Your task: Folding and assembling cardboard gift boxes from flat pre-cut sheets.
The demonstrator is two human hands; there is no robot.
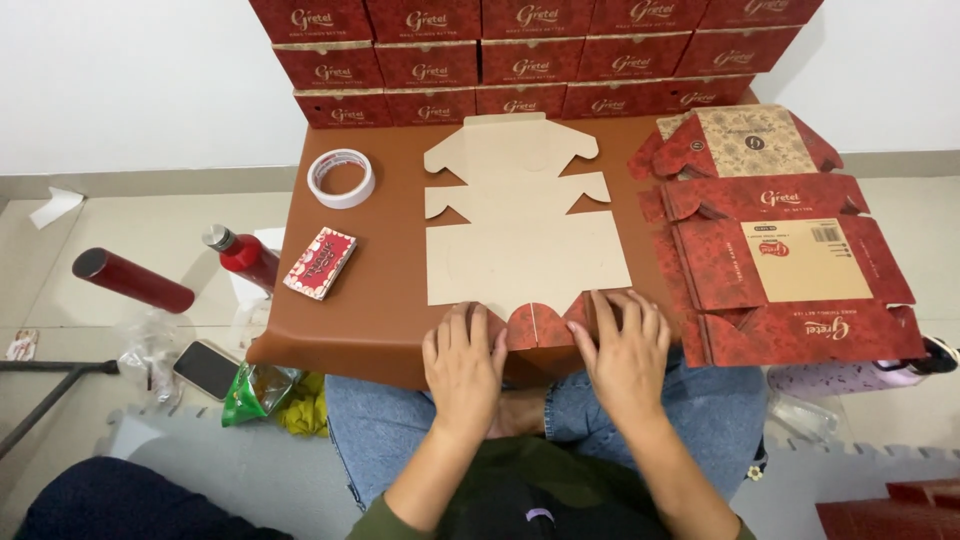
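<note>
- Left hand (463,362) and right hand (625,352), fingers flat and slightly spread, press the near edge of the flat box blank (527,230) on the brown table (385,285).
- Tape roll (341,178) and small red packet (320,262) lie to the left, clear of the hands.
- Stack of printed blanks (790,250) lies to the right; finished red boxes (520,55) are stacked behind.

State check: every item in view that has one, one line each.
Flat beige die-cut cardboard box blank: unfolded, near flap folded up.
Stack of red printed box blanks: flat.
Assembled red boxes: closed, stacked.
White tape roll: lying flat.
Left hand, right hand: pressing blank.

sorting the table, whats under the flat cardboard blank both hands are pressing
Only the brown table shows around the flat cardboard blank; left hand and right hand press its near edge. Anything beneath is covered.
</note>
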